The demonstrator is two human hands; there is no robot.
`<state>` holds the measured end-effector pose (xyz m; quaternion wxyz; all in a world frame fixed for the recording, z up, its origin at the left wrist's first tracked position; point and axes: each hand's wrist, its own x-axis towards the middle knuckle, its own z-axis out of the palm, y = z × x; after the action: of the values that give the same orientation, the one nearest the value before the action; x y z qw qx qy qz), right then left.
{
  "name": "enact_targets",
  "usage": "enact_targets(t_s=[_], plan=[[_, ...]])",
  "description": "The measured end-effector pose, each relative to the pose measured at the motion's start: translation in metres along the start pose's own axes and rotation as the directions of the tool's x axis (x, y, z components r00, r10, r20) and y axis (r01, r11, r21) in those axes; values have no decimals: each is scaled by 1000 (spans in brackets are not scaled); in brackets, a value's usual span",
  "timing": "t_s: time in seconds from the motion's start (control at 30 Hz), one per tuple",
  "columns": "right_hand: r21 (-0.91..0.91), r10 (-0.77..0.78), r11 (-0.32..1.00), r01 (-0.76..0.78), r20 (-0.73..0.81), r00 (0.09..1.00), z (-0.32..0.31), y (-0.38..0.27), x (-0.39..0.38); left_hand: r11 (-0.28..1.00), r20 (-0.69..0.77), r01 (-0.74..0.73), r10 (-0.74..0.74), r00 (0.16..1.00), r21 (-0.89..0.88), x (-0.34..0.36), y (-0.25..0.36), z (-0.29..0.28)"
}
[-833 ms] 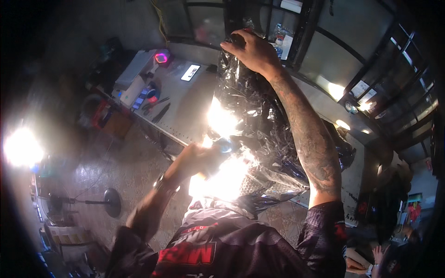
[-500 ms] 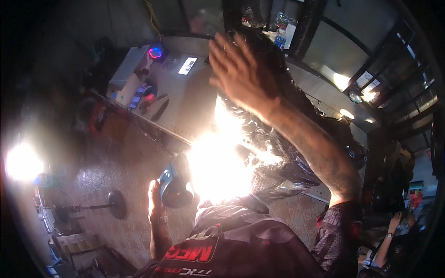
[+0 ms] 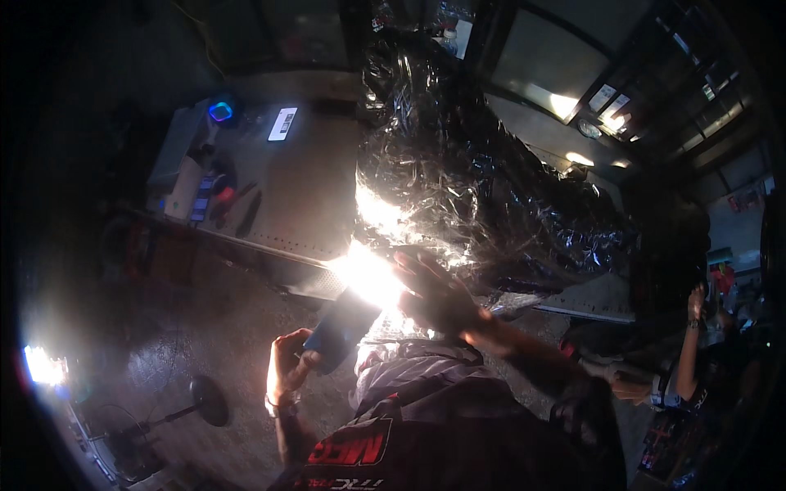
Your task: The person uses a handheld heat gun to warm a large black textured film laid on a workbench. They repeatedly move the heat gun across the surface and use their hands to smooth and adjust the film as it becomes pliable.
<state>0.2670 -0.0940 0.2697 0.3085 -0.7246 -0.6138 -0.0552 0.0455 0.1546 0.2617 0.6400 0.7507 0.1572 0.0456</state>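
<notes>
A large bundle wrapped in shiny black plastic film [image 3: 458,164] lies across the table in front of me. My left hand [image 3: 291,360], low and left of the bundle, grips a blue hand-held object [image 3: 334,331]. Strong glare washes out the far end of this object, so its kind does not show. My right hand [image 3: 430,290] is at the bundle's near edge, beside the glare. It is dark against the light, with its fingers looking stretched out and nothing visible in them. Whether its fingertips touch the film is hidden by the brightness.
The table [image 3: 315,180] carries a lit phone [image 3: 282,123], a glowing round device [image 3: 220,111], a box [image 3: 176,155] and some tools [image 3: 246,209]. A round-based stand [image 3: 209,401] is at the lower left, near a bright lamp [image 3: 45,366]. Another person's arm [image 3: 689,352] shows at the right.
My right hand has come down from above the wrapped bundle to its near edge. The blue object has tilted up and right toward the bundle. The whole view has shifted.
</notes>
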Motion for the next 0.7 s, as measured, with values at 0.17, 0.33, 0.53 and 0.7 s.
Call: enact_targets(t_s=[0.17, 0.33, 0.53, 0.7], plan=[[885, 694, 167, -434, 207, 690, -1, -45, -43, 693, 515, -561, 310, 799, 453, 35, 46, -15], [916, 624, -20, -400, 324, 711, -6, -43, -81, 608, 716, -697, 284, 638, 380, 84, 81, 9], [377, 654, 722, -580, -101, 750, -20, -58, -116, 366, 789, -829, 300, 536, 423, 117, 87, 3], [891, 912, 343, -298, -391, -121, -89, -33, -202, 75, 710, -769, 337, 619, 635, 157, 95, -67]])
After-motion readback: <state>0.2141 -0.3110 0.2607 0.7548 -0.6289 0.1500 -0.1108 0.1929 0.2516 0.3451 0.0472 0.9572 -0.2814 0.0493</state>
